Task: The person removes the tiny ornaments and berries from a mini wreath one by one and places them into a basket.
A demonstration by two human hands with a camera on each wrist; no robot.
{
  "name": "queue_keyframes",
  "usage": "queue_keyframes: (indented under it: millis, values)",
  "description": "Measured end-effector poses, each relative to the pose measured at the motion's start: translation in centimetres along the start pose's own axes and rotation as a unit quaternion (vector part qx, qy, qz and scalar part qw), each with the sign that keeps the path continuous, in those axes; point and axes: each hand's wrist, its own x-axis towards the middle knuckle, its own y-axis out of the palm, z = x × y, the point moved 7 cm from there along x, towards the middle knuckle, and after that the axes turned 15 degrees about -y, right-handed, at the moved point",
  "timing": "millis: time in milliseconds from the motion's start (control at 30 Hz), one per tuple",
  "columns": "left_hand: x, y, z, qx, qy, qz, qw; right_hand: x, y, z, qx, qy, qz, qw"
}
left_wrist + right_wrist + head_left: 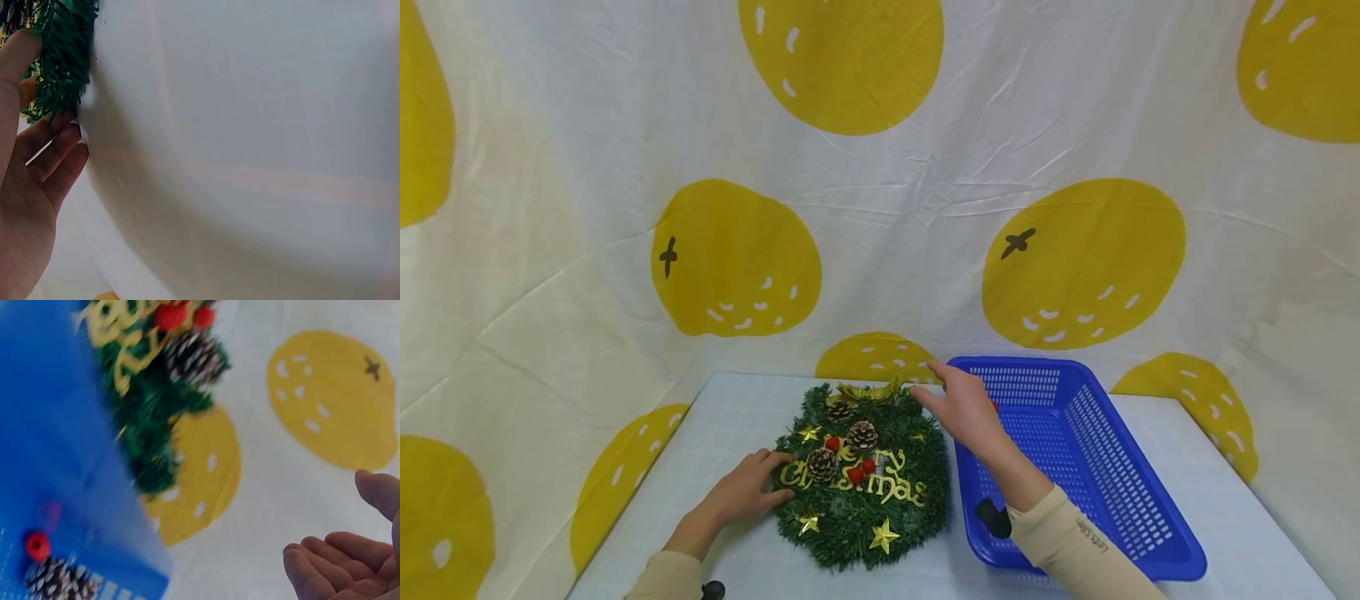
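A green Christmas wreath [917, 510] with gold "Christmas" lettering, gold stars, pine cones [862, 435] and red berries [856, 476] lies on the table. A gold bow [871, 392] sits at its far edge. My left hand [741, 492] holds the wreath's left edge. In the left wrist view, the thumb and fingers [62, 164] are on either side of the green tinsel [62, 59]. My right hand [966, 412] is over the gap between the wreath's upper right and the basket, thumb apart from the fingers [340, 565], with nothing in it.
A blue plastic basket [1138, 467] stands right of the wreath, under my right forearm. In the right wrist view, a pine cone [59, 580] and a red ball [37, 546] show inside it. Behind the table [737, 417] hangs a white cloth [895, 275] printed with yellow fruit.
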Motion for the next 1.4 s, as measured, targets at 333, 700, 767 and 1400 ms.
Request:
queue_keyframes:
  millis: [333, 700, 767, 1400]
  values:
    - [0.1, 0.3, 0.4, 0.004, 0.000, -0.001, 1.0000, -1.5, 2.0, 3.1, 0.043, -0.023, -0.017, 0.999]
    - [0.1, 0.4, 0.2, 0.001, -0.002, 0.000, 1.0000, -2.8, 4.5, 3.8, 0.088, -0.009, -0.021, 0.996]
    - [0.1, 0.4, 0.2, -0.001, -0.002, 0.000, 1.0000, -3.0, 4.9, 3.9, 0.087, -0.011, -0.020, 0.996]
    - [-0.1, 0.0, 0.1, -0.006, 0.001, 0.004, 1.0000, -5.1, 10.0, 3.1, 0.119, 0.003, -0.017, 0.993]
